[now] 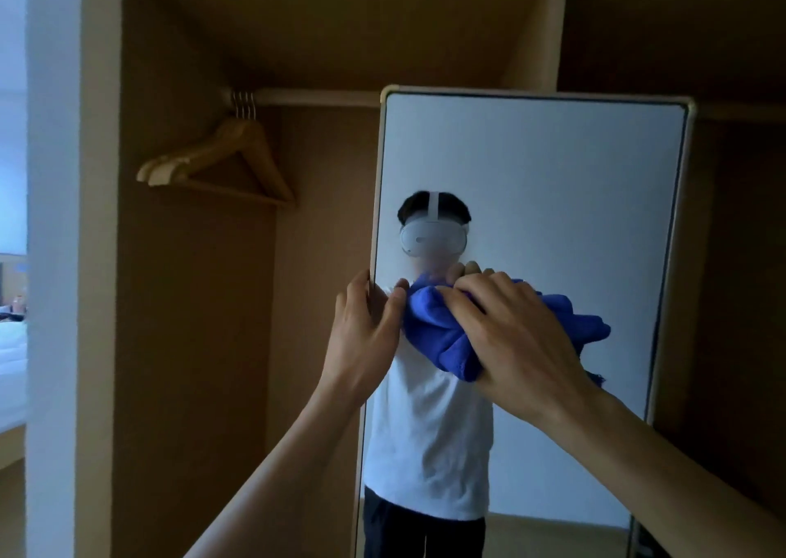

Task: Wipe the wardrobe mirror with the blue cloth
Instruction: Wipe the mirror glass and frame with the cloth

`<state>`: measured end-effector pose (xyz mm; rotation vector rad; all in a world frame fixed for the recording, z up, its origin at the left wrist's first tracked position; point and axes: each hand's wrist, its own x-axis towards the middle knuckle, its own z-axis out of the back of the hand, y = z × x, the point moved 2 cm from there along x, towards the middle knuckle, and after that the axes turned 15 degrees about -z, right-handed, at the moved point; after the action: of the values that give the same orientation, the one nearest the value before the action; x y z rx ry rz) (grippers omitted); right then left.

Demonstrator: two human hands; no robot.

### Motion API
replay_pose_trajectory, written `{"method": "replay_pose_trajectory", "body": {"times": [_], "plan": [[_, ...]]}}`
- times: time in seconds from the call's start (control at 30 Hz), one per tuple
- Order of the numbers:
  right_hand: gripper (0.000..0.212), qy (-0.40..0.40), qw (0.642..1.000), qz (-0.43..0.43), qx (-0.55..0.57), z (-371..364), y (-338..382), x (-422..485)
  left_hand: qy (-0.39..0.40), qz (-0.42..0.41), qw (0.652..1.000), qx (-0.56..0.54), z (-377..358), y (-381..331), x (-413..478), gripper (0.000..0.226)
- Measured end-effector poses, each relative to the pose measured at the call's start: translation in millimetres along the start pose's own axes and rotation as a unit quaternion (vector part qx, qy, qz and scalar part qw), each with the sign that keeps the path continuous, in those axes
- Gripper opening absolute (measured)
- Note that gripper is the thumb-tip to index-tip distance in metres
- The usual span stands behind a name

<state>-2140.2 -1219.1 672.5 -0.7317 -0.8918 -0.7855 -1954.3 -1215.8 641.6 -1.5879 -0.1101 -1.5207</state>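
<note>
Head view, right fingers (476, 298) gripping blue cloth (434, 334)

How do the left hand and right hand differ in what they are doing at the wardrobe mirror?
The left hand grips the left edge of the mirror, thumb on the front; the right hand is out over the glass. The left hand touches the frame bare, while the right hand holds the bunched blue cloth against the glass. Both are raised to about the same height, close together.
</note>
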Motion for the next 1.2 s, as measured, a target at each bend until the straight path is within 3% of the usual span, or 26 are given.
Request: {"method": "replay_pose_trajectory", "body": {"times": [0.47,0.57,0.63,0.83,1.0,1.2], "plan": [[0.06,-0.07,0.994,-0.023,-0.084,51,4,120,0.013,-0.053,0.996,-0.064,29,-60,92,0.061],[0.062,-0.086,0.992,-0.025,-0.084,57,4,138,0.016,-0.053,0.995,-0.078,34,-69,105,0.035],[0.062,-0.097,0.991,-0.024,-0.088,61,3,151,0.012,-0.06,0.994,-0.085,37,-75,110,0.03],[0.064,-0.138,0.985,-0.032,-0.102,67,-1,187,0.013,-0.042,0.996,-0.08,38,-71,114,0.051],[0.06,-0.155,0.982,-0.033,-0.107,66,-1,205,-0.001,-0.043,0.996,-0.075,34,-65,112,0.048],[0.053,-0.133,0.987,-0.024,-0.086,59,5,199,-0.022,-0.015,0.995,-0.097,34,-63,105,0.063]]}}
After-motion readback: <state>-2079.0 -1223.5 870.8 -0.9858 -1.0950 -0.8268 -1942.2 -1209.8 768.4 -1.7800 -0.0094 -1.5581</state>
